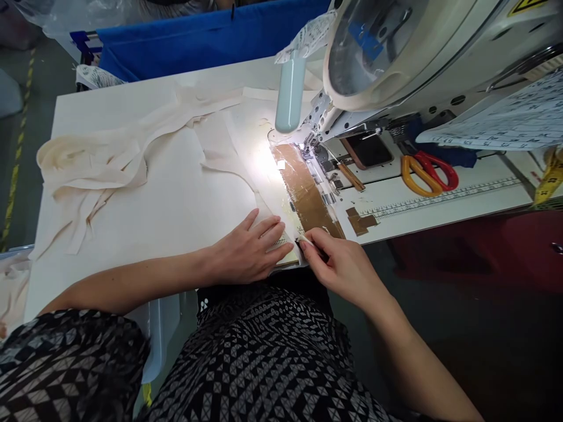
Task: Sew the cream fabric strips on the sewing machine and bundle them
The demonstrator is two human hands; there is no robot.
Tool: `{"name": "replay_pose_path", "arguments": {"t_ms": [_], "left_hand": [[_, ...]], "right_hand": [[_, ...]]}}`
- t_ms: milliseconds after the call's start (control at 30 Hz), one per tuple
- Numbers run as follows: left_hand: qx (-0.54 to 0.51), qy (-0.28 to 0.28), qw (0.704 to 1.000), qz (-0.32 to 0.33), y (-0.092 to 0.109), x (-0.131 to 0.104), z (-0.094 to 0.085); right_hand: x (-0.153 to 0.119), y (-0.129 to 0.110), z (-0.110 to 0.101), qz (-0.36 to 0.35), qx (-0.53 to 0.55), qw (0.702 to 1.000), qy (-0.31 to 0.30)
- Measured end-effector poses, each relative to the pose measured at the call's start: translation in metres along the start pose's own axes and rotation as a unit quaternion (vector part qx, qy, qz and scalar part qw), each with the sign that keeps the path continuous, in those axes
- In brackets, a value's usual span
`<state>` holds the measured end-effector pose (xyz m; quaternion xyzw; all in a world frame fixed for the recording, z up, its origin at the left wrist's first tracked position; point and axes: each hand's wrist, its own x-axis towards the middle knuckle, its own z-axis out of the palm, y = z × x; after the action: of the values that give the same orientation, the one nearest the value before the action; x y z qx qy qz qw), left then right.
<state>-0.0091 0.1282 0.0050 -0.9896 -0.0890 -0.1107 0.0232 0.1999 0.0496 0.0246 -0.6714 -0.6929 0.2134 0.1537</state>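
Note:
Spread out at the table's front edge, my left hand lies flat, its fingertips by a pale strip of fabric and a printed measuring scale. My right hand is closed in a pinch on the end of the cream fabric, just right of the left fingertips. More cream fabric stretches back from the hands over the white table. Beyond them the lit needle area of a sewing machine stands with brown tape on its bed. What lies under the left palm is hidden.
Bunched cream fabric strips lie on the table's left side. Scissors with red and yellow handles and a wooden-handled tool rest right of the needle. A pale green lamp overhangs the bed. A blue cloth bin stands behind.

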Motion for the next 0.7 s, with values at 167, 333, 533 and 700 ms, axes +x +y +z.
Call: {"name": "replay_pose_path", "arguments": {"t_ms": [167, 333, 533, 700], "left_hand": [[0.013, 0.0, 1.0, -0.001, 0.0, 0.001, 0.0], [0.016, -0.001, 1.0, -0.003, 0.001, 0.001, -0.001], [0.036, -0.017, 0.998, -0.053, -0.017, 0.001, -0.006], [0.022, -0.024, 0.998, -0.046, -0.029, 0.004, -0.005]], "right_hand": [[-0.003, 0.0, -0.003, -0.047, -0.058, 0.997, -0.011], [-0.014, 0.003, -0.014, -0.077, -0.074, 0.993, -0.047], [0.012, -0.001, -0.008, -0.048, -0.073, 0.996, -0.019], [0.038, -0.005, -0.002, -0.049, -0.066, 0.997, 0.003]]}}
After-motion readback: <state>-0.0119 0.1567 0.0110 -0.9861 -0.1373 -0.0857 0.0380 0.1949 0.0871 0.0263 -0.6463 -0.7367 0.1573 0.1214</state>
